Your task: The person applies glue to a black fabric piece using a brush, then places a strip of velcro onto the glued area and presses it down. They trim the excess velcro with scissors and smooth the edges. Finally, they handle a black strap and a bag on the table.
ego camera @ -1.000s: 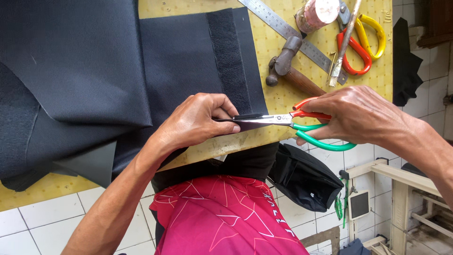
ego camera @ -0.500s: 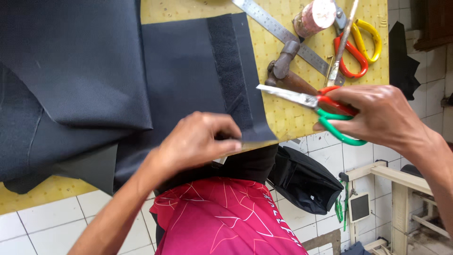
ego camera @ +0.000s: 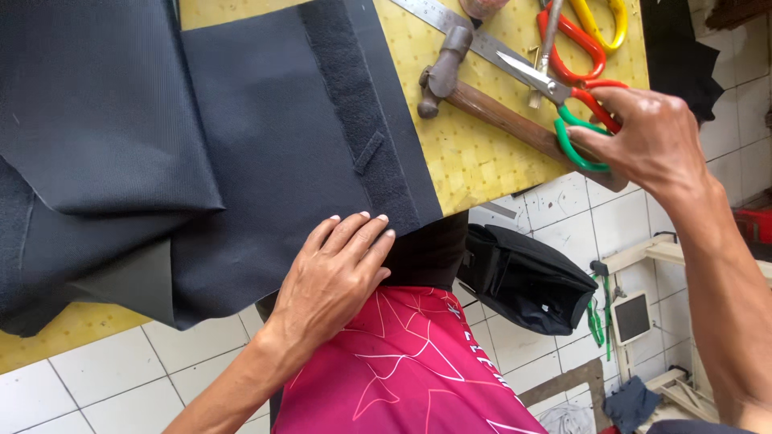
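A large piece of dark grey fabric (ego camera: 241, 137) with a rough fastener strip (ego camera: 354, 112) sewn down it covers most of the yellow table (ego camera: 482, 161). My left hand (ego camera: 338, 277) lies flat on the fabric's near edge, fingers together, holding nothing. My right hand (ego camera: 651, 137) grips a pair of scissors with one red and one green handle loop (ego camera: 563, 100). Their blades are nearly shut and point left, resting over a wooden-handled hammer (ego camera: 474, 96).
A steel ruler (ego camera: 474, 36) lies diagonally on the table. A second pair of scissors with red and yellow handles (ego camera: 583, 32) sits at the table's far right. A black pouch (ego camera: 527, 277) hangs at my waist. White tiled floor lies below.
My right hand has carried the scissors from the fabric's edge up and right to the hammer. My left hand has opened flat on the fabric.
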